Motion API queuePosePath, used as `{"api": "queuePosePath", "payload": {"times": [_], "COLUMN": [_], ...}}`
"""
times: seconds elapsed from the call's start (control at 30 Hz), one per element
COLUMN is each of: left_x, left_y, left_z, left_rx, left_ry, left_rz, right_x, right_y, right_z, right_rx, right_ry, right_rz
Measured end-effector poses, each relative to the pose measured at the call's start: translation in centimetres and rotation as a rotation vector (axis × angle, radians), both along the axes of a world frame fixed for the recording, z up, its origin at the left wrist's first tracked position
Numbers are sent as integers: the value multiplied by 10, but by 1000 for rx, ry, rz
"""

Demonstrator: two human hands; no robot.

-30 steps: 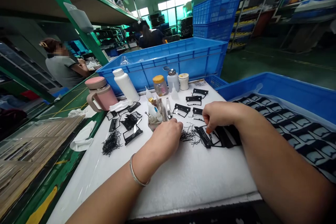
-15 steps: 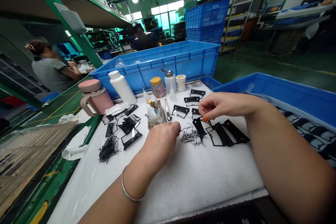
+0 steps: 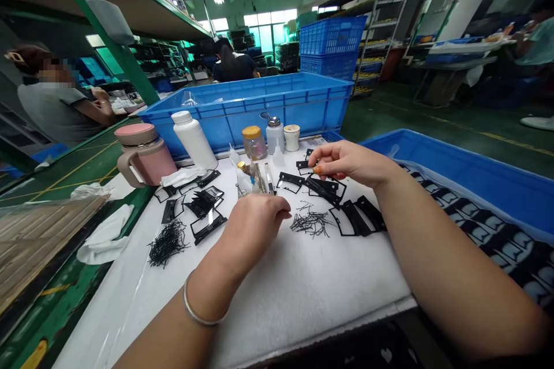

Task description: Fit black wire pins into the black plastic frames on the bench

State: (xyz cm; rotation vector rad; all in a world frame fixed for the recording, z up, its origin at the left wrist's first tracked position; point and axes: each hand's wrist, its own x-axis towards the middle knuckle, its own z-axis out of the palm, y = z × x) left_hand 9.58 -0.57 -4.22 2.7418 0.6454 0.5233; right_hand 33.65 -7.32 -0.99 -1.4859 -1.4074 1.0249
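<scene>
My left hand (image 3: 257, 222) is closed, thumb and fingers pinched together, beside a loose pile of short black strips (image 3: 309, 222). Whatever is between its fingertips is too small to make out. Farther right, my right hand (image 3: 335, 162) pinches a curved black plastic frame (image 3: 324, 189) by its upper end; fingers partly cover the grip. That frame overlaps others on the white work surface (image 3: 329, 282). Two more frames (image 3: 355, 218) lie close together below the right wrist. A frame with a clear window (image 3: 289, 181) rests between the hands, farther back.
Left are more black frames (image 3: 205, 202), a denser strip pile (image 3: 168, 243) and a pink mug (image 3: 145, 155). A white bottle (image 3: 194, 139), jar (image 3: 254, 143) and knife (image 3: 270, 179) stand or lie behind. Blue bins (image 3: 255, 105) border the back and right. Co-workers sit beyond.
My right hand has moved back and left, bringing the black frame from beside the strip pile onto other frames. My left hand stays near the pile. The whole view has shifted slightly.
</scene>
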Motion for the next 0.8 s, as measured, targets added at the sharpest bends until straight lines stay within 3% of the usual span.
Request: {"api": "queuePosePath", "payload": {"times": [0.13, 0.27, 0.47, 0.57, 0.67, 0.8], "left_x": [-7, -9, -8, -11, -12, -10], "left_y": [-4, -8, 0, 6, 9, 7], "left_z": [8, 15, 15, 14, 13, 12], "left_rx": [-64, -263, -902, -1108, -1215, -1214], "left_ry": [-269, -245, -121, -164, -171, -139], "left_rz": [45, 90, -39, -113, -150, -171], "right_x": [-10, -23, -34, -36, -40, -50], "right_y": [0, -3, -6, -9, -12, -15], "right_z": [2, 6, 10, 12, 14, 16], "right_rx": [-70, -62, 18, 65, 123, 179], "right_ry": [-28, -34, -153, -180, -187, -204], "right_rz": [121, 191, 178, 173, 190, 199]}}
